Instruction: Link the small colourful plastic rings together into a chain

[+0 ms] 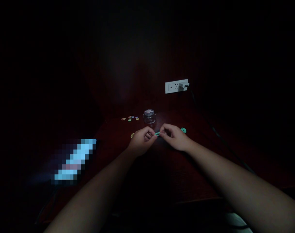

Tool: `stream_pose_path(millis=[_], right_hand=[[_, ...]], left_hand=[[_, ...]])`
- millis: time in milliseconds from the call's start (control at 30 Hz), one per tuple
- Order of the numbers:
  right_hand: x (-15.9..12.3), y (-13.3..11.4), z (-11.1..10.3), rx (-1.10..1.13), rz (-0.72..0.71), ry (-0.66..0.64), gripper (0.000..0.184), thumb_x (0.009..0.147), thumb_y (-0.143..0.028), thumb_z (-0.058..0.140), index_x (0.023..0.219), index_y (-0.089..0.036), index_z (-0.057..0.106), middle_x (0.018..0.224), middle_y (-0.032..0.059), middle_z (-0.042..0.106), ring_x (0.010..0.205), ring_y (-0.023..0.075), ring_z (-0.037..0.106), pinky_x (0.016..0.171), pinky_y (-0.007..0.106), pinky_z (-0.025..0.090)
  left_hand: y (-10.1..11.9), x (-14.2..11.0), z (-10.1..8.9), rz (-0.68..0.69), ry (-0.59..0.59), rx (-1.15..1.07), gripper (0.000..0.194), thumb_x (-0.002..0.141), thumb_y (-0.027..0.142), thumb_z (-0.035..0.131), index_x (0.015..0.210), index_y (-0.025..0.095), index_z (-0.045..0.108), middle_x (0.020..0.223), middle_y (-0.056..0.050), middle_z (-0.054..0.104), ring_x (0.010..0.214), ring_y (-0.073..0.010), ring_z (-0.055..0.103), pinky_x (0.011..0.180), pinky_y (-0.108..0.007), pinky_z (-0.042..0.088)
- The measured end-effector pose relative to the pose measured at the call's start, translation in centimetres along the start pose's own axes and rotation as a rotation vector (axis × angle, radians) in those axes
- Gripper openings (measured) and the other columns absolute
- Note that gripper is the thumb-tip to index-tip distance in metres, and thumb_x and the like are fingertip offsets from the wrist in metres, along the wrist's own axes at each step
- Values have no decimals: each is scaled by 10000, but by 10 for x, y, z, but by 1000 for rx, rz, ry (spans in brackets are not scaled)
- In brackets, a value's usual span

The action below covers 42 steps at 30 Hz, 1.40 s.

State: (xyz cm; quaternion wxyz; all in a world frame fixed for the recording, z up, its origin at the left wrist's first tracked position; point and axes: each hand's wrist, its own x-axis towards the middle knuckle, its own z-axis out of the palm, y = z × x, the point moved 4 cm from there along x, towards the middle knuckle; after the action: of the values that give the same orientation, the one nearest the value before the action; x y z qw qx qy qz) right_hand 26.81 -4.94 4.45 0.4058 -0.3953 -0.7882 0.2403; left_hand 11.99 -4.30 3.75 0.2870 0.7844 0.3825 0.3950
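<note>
Between the fingertips of both hands is a small green plastic loop (157, 134), which looks like a stitch marker. My left hand (142, 139) pinches its left end, and my right hand (173, 136) pinches its right end. Fingers cover part of it, so I cannot tell whether it is one piece or more. Just beyond my right hand lies a small pile of similar green markers (183, 130). Yellow markers (132, 135) show partly behind my left hand. Farther back stands a clear lidded jar (149, 116), with several mixed-colour markers (130, 119) to its left.
Everything sits on a dark reddish table (186, 181) in dim light. At the left is a glowing, pixelated screen (76, 160). A white wall socket (176, 86) with a plug is at the back right, and its dark cable (216, 131) runs down the right side.
</note>
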Motion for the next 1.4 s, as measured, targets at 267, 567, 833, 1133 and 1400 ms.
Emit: stream_pose_path(millis=[267,567,833,1133,1400], right_hand=[[1,4,-1,-58,-11,6,93,770,-228,475,747,-152,523,638,-9,500,592,105,435,559,219,339],[5,56,-45,-216,413,232,86,742,-220,471,681,-168,501,618,2,532,542,102,465,509,212,334],[-10,88,-72,-242,741,282,46,651,-124,532,632,-130,573,568,48,578,467,108,492,466,225,345],[-10,98,-75,-287,778,227,90,623,-140,547,608,-108,630,572,75,604,492,130,525,474,234,355],[-13,101,-78,-322,794,268,106,604,-233,592,594,-128,590,547,66,579,509,139,522,467,236,340]], left_hand=[[-4,0,3,-17,-31,-4,154,751,287,549,803,142,556,660,4,548,559,-68,476,506,-168,386],[-9,3,-10,-33,90,32,157,747,299,549,777,148,576,652,-3,574,549,-77,502,499,-173,392],[-24,5,-20,-65,135,-62,187,753,339,542,797,157,539,636,-5,580,557,-107,566,514,-198,433],[-27,7,-32,-85,249,-29,187,719,334,566,750,149,562,611,8,556,524,-89,524,490,-183,410],[-32,9,-39,-74,295,26,192,715,340,556,742,150,571,604,15,526,516,-80,475,485,-176,380]])
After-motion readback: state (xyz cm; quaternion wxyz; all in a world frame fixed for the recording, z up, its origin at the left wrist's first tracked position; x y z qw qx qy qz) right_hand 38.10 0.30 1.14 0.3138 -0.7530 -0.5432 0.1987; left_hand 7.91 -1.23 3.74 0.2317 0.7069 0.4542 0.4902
